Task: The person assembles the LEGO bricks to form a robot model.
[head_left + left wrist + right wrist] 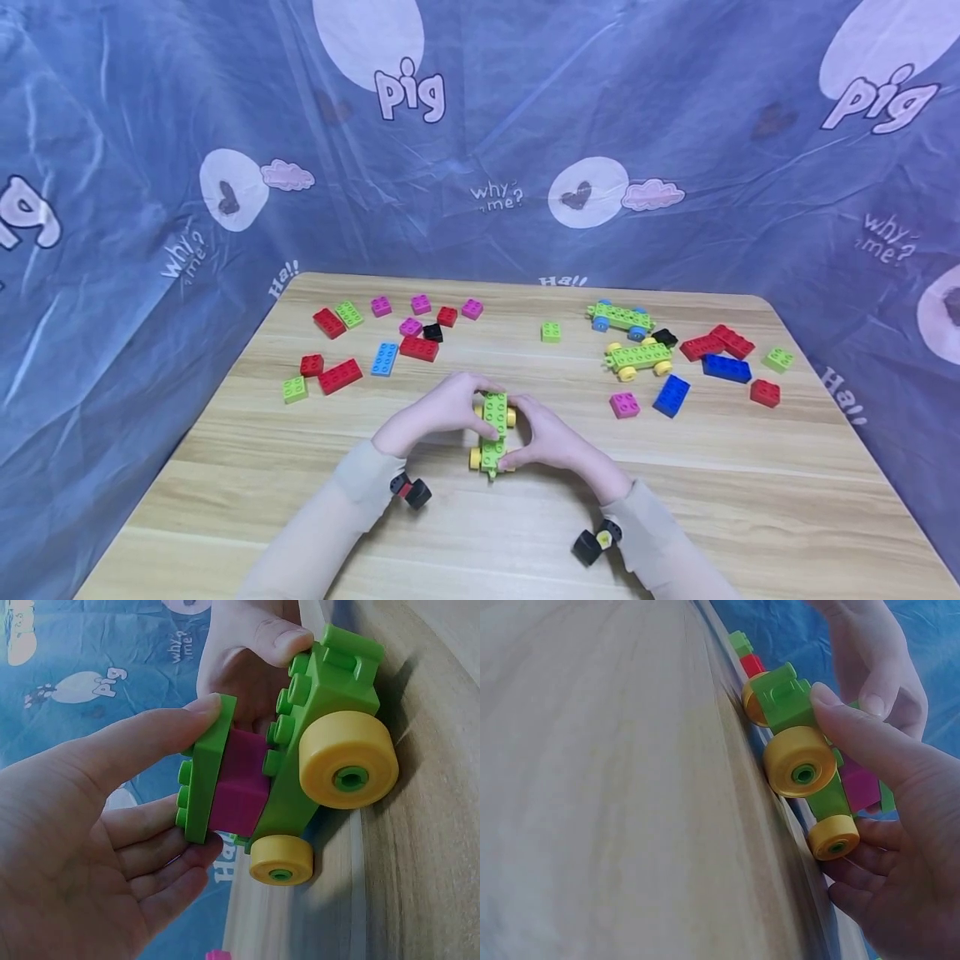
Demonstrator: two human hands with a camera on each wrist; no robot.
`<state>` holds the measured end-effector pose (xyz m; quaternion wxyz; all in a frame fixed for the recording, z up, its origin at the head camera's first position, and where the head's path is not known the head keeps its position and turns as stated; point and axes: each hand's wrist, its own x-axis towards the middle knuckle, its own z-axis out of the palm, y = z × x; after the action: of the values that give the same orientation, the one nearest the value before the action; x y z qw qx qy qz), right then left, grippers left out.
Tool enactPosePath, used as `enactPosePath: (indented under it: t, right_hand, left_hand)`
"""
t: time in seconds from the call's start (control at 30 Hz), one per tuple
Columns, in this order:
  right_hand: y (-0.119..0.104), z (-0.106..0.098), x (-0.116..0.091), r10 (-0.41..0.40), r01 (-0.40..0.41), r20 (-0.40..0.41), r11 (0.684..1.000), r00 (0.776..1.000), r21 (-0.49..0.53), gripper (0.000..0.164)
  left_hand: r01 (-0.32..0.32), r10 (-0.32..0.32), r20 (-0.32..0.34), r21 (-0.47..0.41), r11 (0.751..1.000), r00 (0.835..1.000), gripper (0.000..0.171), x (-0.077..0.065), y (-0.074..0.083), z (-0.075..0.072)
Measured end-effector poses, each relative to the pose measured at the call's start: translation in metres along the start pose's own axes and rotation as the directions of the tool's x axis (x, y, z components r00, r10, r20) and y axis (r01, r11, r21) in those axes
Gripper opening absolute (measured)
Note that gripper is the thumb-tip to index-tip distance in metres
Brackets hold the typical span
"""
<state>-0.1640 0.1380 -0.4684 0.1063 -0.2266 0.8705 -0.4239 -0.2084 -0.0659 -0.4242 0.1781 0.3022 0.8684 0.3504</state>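
A green toy car base (491,456) with yellow wheels stands on the table in front of me. On its studs sits a magenta brick (241,780), topped by a flat green studded brick (208,776). My left hand (452,406) holds that green brick, thumb at its near end and fingers at the far end. My right hand (549,439) grips the car base from the right, its thumb at the hitch end and its fingers towards the far wheels. From above, the magenta brick is hidden under the green one.
Two more car bases stand at the back right, one blue-wheeled (621,318), one yellow-wheeled (639,357). Red, blue, green and magenta bricks lie around them. More bricks are scattered at the back left, among them a light-blue brick (385,359) and a black piece (432,332).
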Motion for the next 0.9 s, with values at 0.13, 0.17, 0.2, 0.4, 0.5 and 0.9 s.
enactPosePath:
  t: [0.13, 0.17, 0.2, 0.4, 0.5, 0.9]
  right_hand:
    - [0.000, -0.001, -0.001, 0.002, -0.001, 0.002, 1.000, 1.000, -0.013, 0.100]
    - [0.000, -0.001, -0.001, -0.001, 0.002, 0.003, 1.000, 1.000, -0.016, 0.100]
    - [0.000, -0.001, -0.001, -0.003, 0.003, 0.004, 1.000, 1.000, -0.021, 0.101]
    - [0.000, -0.001, -0.001, -0.009, 0.010, 0.011, 0.999, 1.000, -0.043, 0.104]
    - [0.000, -0.002, 0.000, -0.010, 0.011, 0.010, 0.999, 1.000, -0.044, 0.104]
    - [0.001, -0.001, -0.001, -0.041, 0.041, 0.001, 0.996, 0.999, -0.080, 0.104]
  left_hand:
    - [-0.017, 0.017, 0.002, -0.003, 1.000, 1.000, 0.067, 0.000, -0.002, 0.001]
    - [-0.026, 0.026, 0.002, 0.003, 1.000, 1.000, 0.067, 0.000, -0.003, 0.001]
    - [-0.038, 0.038, 0.003, 0.015, 0.999, 0.999, 0.067, 0.000, -0.005, 0.001]
    - [-0.147, 0.147, 0.010, 0.121, 0.982, 0.989, 0.070, -0.003, -0.014, 0.001]
    - [-0.185, 0.186, 0.008, 0.143, 0.972, 0.983, 0.070, -0.005, -0.017, 0.001]
    - [-0.261, 0.264, -0.039, 0.069, 0.963, 0.964, 0.061, -0.008, -0.023, -0.002]
